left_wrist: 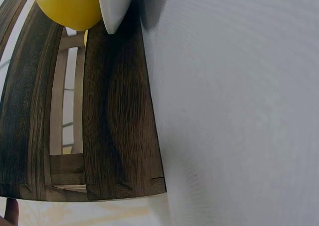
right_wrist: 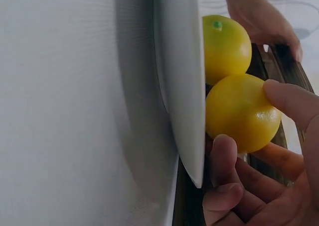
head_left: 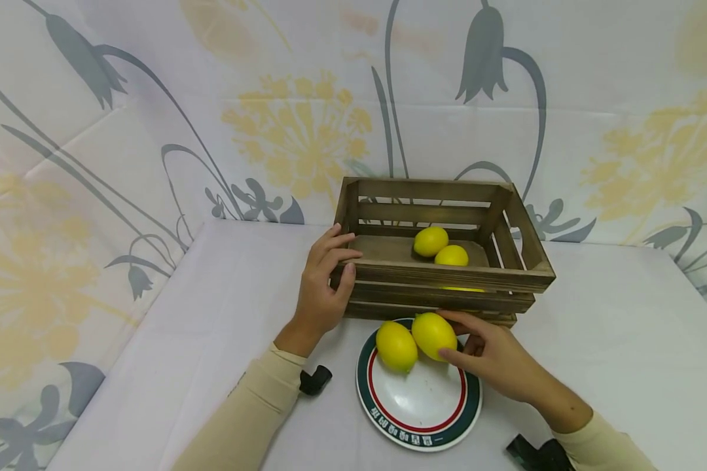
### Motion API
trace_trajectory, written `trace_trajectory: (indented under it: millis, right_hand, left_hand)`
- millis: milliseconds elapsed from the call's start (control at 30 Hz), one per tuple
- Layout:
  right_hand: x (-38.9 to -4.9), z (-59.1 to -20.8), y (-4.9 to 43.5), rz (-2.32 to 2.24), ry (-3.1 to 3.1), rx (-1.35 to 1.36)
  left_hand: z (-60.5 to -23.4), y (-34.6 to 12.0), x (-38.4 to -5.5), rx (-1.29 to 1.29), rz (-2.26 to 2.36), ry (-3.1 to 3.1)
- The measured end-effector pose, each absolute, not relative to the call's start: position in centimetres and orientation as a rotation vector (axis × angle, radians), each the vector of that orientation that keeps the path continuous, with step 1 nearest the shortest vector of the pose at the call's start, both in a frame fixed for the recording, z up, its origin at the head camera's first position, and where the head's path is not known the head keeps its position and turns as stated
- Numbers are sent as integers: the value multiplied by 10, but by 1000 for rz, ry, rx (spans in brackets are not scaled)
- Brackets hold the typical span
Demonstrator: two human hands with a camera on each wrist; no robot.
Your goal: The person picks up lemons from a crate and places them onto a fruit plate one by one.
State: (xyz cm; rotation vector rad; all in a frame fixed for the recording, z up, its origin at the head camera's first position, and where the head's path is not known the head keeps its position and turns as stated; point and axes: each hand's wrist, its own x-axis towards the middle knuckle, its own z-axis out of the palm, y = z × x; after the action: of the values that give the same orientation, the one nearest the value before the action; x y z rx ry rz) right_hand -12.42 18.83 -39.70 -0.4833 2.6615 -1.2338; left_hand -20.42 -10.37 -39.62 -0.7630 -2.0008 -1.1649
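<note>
Your right hand [head_left: 495,363] has a glossy, bright-yellow oval lemon [head_left: 434,336] pinched between thumb and fingers at the far side of the round, green-rimmed white plate [head_left: 418,396], right beside a second yellow lemon [head_left: 397,347]. Its long axis slants upper left to lower right in your head view (stem end? can't tell), and your left hand [head_left: 323,288] grips the left end of a brown slatted wooden crate [head_left: 436,273].

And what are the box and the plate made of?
The box looks like dark-stained wood: grain lines run along its slats. The plate is probably glazed ceramic, as its surface shines, though hard plastic could look similar.
</note>
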Motion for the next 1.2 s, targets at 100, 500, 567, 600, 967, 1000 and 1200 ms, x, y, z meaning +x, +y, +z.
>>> trace_trajectory:
  millis: [100, 500, 567, 600, 967, 1000, 1200]
  right_hand:
    - [-124, -398, 187, -1196, 2680, -480]
    - [-124, -400, 184, -1130, 2705, -512]
    - [-123, -400, 183, -1124, 2711, -520]
    - [-123, -401, 183, -1119, 2716, -524]
    - [-122, -402, 183, -1090, 2733, -586]
    - [-122, -402, 182, -1083, 2730, -586]
    - [-123, -400, 180, -1050, 2735, -578]
  left_hand:
    - [-396, -104, -205, -763, -1162, -1999]
    - [-395, -103, -205, -747, -1153, -2014]
    - [-395, -103, -205, -747, -1155, -2015]
    - [-395, -102, -205, -746, -1155, -2015]
    - [-397, -101, -204, -744, -1156, -2013]
    - [-397, -102, -203, -741, -1154, -2013]
    - [-397, -103, -204, -746, -1147, -2005]
